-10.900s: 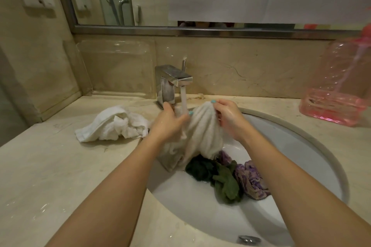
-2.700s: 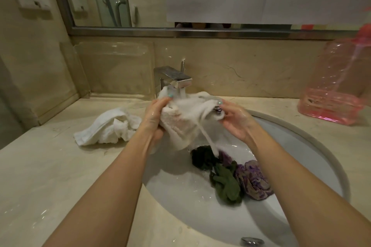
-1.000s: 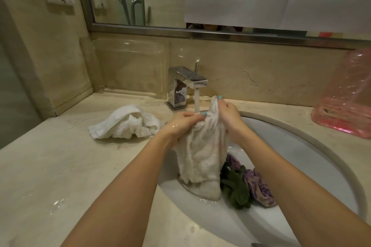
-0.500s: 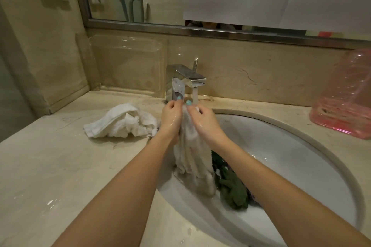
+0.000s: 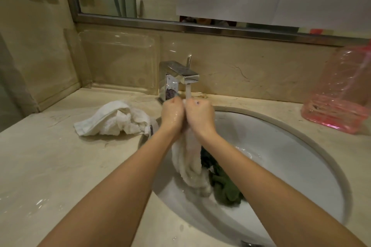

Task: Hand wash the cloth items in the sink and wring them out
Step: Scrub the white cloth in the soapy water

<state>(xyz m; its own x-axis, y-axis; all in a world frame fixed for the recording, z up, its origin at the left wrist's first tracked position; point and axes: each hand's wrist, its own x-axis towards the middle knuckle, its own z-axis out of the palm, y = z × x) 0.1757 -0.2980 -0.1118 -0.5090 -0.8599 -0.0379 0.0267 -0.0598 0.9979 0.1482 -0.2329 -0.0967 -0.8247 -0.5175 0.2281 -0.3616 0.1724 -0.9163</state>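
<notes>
Gripping the white cloth at its top end: left hand and right hand are both clenched around the bunched fabric, fists side by side and touching, at the back edge of the sink. The rest of the cloth hangs into the basin. Its tail rests on the basin wall near the left rim, touching the green cloth.

Risks as I read them:
- The water stream from the faucet lands right on the fists. Any wringing under it likely re-soaks the cloth and sprays the countertop, which already shows droplets near its front edge.
- With the fists this close together, a twist probably squeezes only the top and the hanging tail stays heavy with water.
- Wet fabric plus running water makes slip likely. If one fist loses hold, the cloth drops back onto the green one.
- A white tail against dark green wet fabric could pick up dye.
- The white towel sits at the sink's left rim, just beside the left forearm. A wide elbow move could drag it in, or splash could wet it.

The pink bottle at the countertop's right edge is well apart, so no concern.
</notes>
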